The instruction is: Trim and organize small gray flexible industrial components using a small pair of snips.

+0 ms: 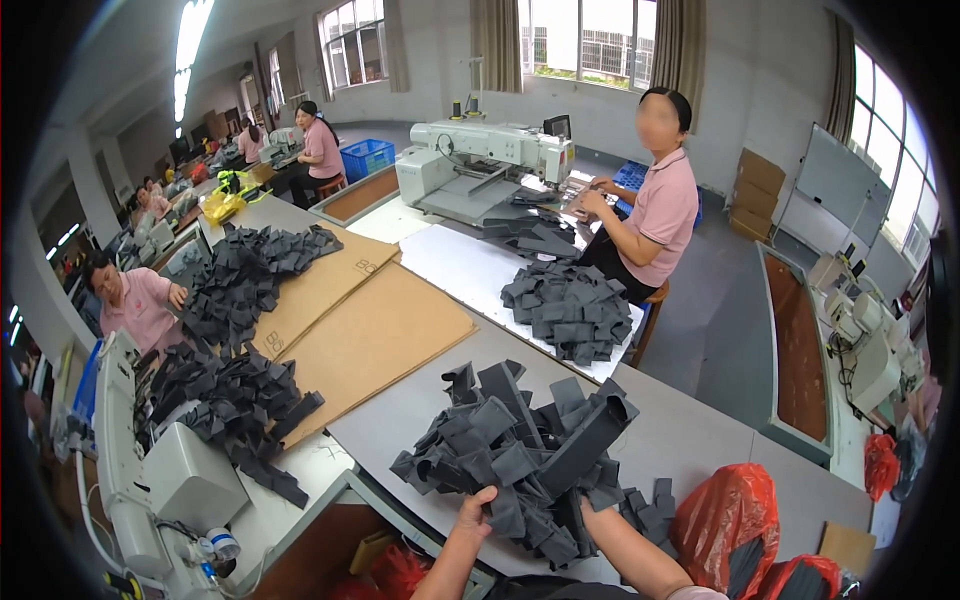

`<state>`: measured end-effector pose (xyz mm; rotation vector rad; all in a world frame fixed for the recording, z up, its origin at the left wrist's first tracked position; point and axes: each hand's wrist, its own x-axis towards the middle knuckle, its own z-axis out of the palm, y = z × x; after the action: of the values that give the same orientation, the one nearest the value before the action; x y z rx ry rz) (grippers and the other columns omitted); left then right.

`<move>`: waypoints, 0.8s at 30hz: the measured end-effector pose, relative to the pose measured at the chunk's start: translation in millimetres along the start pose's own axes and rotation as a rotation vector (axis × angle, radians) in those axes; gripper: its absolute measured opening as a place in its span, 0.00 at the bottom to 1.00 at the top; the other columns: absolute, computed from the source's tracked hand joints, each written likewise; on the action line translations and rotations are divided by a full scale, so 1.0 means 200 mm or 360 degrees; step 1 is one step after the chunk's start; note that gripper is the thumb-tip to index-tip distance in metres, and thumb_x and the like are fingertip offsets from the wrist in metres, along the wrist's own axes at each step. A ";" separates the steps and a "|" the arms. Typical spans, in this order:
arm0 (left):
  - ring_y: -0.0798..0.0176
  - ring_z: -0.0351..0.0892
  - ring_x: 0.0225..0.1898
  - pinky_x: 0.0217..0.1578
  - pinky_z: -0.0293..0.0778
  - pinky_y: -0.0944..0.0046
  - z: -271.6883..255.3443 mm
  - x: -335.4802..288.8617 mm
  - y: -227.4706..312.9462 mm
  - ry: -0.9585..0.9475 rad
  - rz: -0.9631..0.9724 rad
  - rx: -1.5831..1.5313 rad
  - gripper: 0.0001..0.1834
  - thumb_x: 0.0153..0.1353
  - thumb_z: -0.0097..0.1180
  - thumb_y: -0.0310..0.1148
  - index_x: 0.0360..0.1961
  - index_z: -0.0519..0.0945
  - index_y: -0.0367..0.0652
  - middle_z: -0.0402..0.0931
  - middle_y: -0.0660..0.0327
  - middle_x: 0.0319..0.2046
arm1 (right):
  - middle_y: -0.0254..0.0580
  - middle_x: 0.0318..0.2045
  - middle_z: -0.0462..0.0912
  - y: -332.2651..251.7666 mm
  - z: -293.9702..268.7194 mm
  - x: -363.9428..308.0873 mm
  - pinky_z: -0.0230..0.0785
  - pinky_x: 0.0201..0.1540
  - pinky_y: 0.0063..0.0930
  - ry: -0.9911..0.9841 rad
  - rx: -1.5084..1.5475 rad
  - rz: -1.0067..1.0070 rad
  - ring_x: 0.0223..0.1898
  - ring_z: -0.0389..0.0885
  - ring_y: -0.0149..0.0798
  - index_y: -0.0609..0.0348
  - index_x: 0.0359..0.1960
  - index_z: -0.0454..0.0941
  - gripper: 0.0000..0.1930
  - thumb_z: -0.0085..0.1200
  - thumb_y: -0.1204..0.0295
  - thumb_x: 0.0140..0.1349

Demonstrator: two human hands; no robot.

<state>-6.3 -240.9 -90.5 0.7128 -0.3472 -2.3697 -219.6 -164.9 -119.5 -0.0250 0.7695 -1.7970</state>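
Note:
A big heap of dark grey fabric strips [500, 440] is bunched on the grey table right in front of me. At its near left side my left hand [477, 513] grips some of the strips, thumb up against them and the fingers tucked under. My right hand [592, 512] reaches into the heap's near right side, and strips cover its fingers. A few loose dark grey pieces [652, 512] lie just right of my right wrist.
Red plastic bags [728, 515] stand at the right. Flat brown cardboard [380, 325] bears more strips on the left. Another pile [568, 310] sits on the white table near a seated co-worker [660, 195] at a sewing machine [485, 150]. A second co-worker [140, 300] works at far left.

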 end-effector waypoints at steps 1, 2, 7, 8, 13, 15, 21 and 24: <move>0.55 0.78 0.42 0.45 0.76 0.53 -0.03 0.01 -0.01 0.0013 0.0054 0.0001 0.31 0.39 0.66 0.29 0.49 0.72 0.41 0.77 0.58 0.42 | 0.45 0.43 0.78 0.00 0.00 0.00 0.70 0.47 0.36 -0.0009 0.0013 0.0002 0.43 0.78 0.43 0.62 0.47 0.72 0.17 0.40 0.63 0.65; 0.55 0.78 0.42 0.46 0.75 0.53 -0.05 0.02 -0.02 0.0026 0.0106 0.0002 0.31 0.39 0.66 0.30 0.49 0.72 0.41 0.77 0.58 0.42 | 0.45 0.43 0.78 -0.01 0.00 0.01 0.70 0.47 0.36 -0.0017 0.0025 0.0002 0.43 0.78 0.43 0.62 0.47 0.72 0.17 0.40 0.63 0.65; 0.55 0.76 0.44 0.47 0.74 0.54 -0.01 -0.05 0.05 -0.0056 0.0220 -0.0053 0.33 0.37 0.67 0.30 0.50 0.71 0.40 0.76 0.58 0.42 | 0.45 0.44 0.78 -0.05 0.13 -0.07 0.70 0.48 0.37 -0.0008 0.0023 0.0058 0.43 0.77 0.43 0.61 0.46 0.73 0.16 0.39 0.63 0.66; 0.57 0.76 0.43 0.46 0.74 0.56 -0.01 -0.06 0.07 -0.0090 0.0277 -0.0052 0.35 0.36 0.68 0.30 0.51 0.70 0.40 0.75 0.59 0.42 | 0.45 0.44 0.78 -0.07 0.17 -0.09 0.70 0.48 0.37 0.0045 -0.0011 0.0098 0.44 0.77 0.42 0.60 0.45 0.73 0.16 0.38 0.64 0.67; 0.55 0.76 0.45 0.48 0.73 0.56 0.01 -0.09 0.10 -0.0165 0.0343 0.0085 0.36 0.35 0.67 0.29 0.52 0.70 0.40 0.75 0.59 0.44 | 0.44 0.40 0.79 -0.13 0.03 -0.08 0.72 0.45 0.35 0.0447 -0.0013 0.0149 0.40 0.78 0.42 0.61 0.44 0.73 0.16 0.37 0.63 0.68; 0.53 0.75 0.46 0.50 0.72 0.55 0.03 -0.12 0.11 -0.0203 0.0389 0.0126 0.36 0.35 0.65 0.28 0.52 0.70 0.40 0.75 0.58 0.45 | 0.39 0.27 0.77 -0.15 0.00 -0.08 0.71 0.34 0.32 0.0597 0.0107 0.0140 0.26 0.75 0.37 0.63 0.43 0.72 0.15 0.38 0.64 0.67; 0.52 0.74 0.47 0.51 0.70 0.54 -0.06 -0.21 0.10 -0.0112 0.0485 0.0131 0.37 0.35 0.64 0.28 0.53 0.69 0.39 0.74 0.59 0.47 | 0.30 0.12 0.61 -0.22 -0.12 -0.40 0.50 0.15 0.24 0.0397 -0.0410 0.0109 0.10 0.52 0.27 0.67 0.45 0.69 0.14 0.39 0.69 0.65; 0.56 0.74 0.47 0.49 0.71 0.58 -0.09 -0.21 0.09 -0.0038 0.0389 0.0029 0.38 0.33 0.67 0.29 0.52 0.70 0.39 0.74 0.60 0.45 | 0.28 0.09 0.57 -0.20 -0.10 -0.54 0.50 0.15 0.25 0.0361 -0.0570 0.0179 0.09 0.51 0.27 0.67 0.43 0.70 0.14 0.38 0.68 0.66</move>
<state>39.3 -228.4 -80.8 0.6139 -0.4405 -2.1478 -220.9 -55.5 -76.4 -0.0138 1.2249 -1.5526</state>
